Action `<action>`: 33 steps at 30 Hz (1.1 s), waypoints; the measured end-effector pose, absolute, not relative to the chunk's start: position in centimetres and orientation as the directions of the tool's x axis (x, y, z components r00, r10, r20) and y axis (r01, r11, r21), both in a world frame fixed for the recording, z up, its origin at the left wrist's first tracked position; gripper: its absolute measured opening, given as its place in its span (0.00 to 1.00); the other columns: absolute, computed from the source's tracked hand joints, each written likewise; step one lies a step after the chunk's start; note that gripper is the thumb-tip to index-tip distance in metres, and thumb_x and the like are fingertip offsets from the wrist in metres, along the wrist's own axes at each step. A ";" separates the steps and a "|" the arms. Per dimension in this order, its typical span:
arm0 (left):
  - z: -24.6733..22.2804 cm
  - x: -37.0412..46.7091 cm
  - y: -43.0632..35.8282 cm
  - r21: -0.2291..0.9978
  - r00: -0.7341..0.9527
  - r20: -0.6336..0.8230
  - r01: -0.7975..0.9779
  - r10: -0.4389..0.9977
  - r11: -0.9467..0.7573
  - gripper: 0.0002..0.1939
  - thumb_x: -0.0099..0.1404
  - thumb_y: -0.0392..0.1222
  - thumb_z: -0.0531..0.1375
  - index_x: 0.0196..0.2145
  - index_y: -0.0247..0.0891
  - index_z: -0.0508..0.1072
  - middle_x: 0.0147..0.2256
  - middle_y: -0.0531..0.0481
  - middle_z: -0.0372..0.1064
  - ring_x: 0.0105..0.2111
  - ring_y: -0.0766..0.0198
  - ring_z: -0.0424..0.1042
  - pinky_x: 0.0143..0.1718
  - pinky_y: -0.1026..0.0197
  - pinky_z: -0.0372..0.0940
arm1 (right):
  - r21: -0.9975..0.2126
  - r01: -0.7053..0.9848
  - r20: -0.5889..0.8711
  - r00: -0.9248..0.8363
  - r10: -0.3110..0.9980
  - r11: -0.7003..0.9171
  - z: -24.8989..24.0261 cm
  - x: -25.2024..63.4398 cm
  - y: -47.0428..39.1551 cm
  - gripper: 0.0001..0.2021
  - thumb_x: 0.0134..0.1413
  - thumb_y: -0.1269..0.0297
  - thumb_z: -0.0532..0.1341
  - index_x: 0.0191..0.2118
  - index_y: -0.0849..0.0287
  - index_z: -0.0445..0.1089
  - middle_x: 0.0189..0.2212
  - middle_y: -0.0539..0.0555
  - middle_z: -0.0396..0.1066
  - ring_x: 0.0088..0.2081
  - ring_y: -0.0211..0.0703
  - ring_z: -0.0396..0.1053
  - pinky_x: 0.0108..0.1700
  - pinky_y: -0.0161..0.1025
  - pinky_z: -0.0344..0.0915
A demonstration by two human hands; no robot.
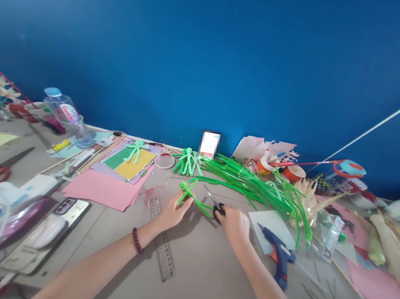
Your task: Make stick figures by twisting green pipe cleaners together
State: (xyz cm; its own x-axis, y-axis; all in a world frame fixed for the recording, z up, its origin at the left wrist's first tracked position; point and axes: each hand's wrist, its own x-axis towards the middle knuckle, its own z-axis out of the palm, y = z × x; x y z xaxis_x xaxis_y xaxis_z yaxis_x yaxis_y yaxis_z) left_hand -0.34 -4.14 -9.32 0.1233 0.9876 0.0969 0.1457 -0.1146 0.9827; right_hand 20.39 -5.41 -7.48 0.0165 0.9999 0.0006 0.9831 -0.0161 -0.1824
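My left hand pinches a small green pipe-cleaner figure over the middle of the table; its limbs stick out past my fingers. With my right hand I grip black-handled scissors, their blades pointing up and left beside the figure's long limbs. The blades appear slightly apart and not on the figure. Several finished green figures stand behind, near the wall, and a paler one lies on the coloured sheets. A heap of long green pipe cleaners spreads to the right. A clear ruler passes under my left wrist.
A blue glue gun lies right of my right arm. To the left are pink paper, a phone and a water bottle. Orange cups stand at the back, near a small lit screen. Dried husks lie far right.
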 end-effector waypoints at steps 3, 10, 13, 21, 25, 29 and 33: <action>-9.3 -0.4 -4.1 0.979 0.108 0.092 0.173 0.990 -0.110 0.14 0.60 0.50 0.56 0.38 0.39 0.73 0.38 0.46 0.72 0.39 0.57 0.70 0.37 0.59 0.66 | -0.268 0.963 -0.043 0.027 0.999 -0.037 -7.7 20.5 -5.2 0.08 0.52 0.60 0.59 0.29 0.58 0.69 0.27 0.56 0.72 0.29 0.43 0.69 0.26 0.35 0.48; -8.7 0.2 -4.4 0.994 0.072 0.096 0.052 0.993 -0.099 0.12 0.58 0.49 0.58 0.33 0.38 0.72 0.34 0.47 0.71 0.36 0.59 0.70 0.39 0.57 0.66 | -0.557 0.825 0.054 -0.078 0.995 0.095 -6.7 20.9 -4.8 0.05 0.45 0.65 0.61 0.31 0.58 0.68 0.28 0.52 0.71 0.30 0.41 0.67 0.30 0.33 0.56; -8.7 0.5 -4.4 0.996 0.108 0.094 -0.005 0.990 -0.094 0.12 0.57 0.50 0.59 0.31 0.38 0.70 0.28 0.49 0.68 0.31 0.61 0.69 0.37 0.58 0.65 | -0.674 0.705 0.159 -0.150 0.976 0.219 -4.9 19.9 -5.1 0.06 0.50 0.64 0.57 0.30 0.58 0.70 0.28 0.53 0.72 0.28 0.39 0.67 0.33 0.34 0.59; -8.3 0.6 -4.7 0.994 0.129 0.107 0.015 0.986 -0.110 0.12 0.59 0.49 0.58 0.32 0.37 0.69 0.26 0.51 0.65 0.28 0.64 0.66 0.33 0.60 0.63 | -0.959 0.283 -0.073 -0.286 0.955 0.012 -4.8 16.5 -4.0 0.14 0.46 0.54 0.62 0.29 0.61 0.76 0.27 0.53 0.75 0.30 0.41 0.69 0.34 0.35 0.63; -7.9 0.2 -4.6 0.985 0.112 0.145 0.080 0.983 -0.154 0.11 0.59 0.48 0.58 0.28 0.38 0.69 0.27 0.50 0.67 0.30 0.62 0.67 0.35 0.59 0.64 | -0.987 0.091 -0.152 -0.243 0.958 -0.133 -5.8 15.7 -3.4 0.16 0.41 0.52 0.65 0.28 0.62 0.76 0.23 0.51 0.72 0.26 0.38 0.67 0.33 0.35 0.62; -8.6 -0.2 -4.2 0.971 0.105 0.203 0.107 0.974 -0.214 0.10 0.59 0.47 0.58 0.33 0.37 0.72 0.30 0.47 0.70 0.32 0.60 0.69 0.36 0.58 0.65 | -0.954 -0.134 -0.234 -0.229 0.945 -0.269 -6.6 15.3 -3.3 0.16 0.32 0.53 0.69 0.26 0.62 0.75 0.22 0.51 0.71 0.26 0.36 0.66 0.33 0.35 0.63; -9.1 -0.4 -4.0 0.959 0.158 0.236 0.124 0.959 -0.256 0.11 0.60 0.46 0.58 0.36 0.38 0.74 0.38 0.43 0.72 0.38 0.57 0.70 0.41 0.56 0.65 | -0.938 -0.183 -0.259 -0.197 0.946 -0.295 -7.2 15.3 -3.1 0.16 0.30 0.54 0.70 0.24 0.62 0.75 0.21 0.50 0.71 0.25 0.35 0.65 0.30 0.34 0.62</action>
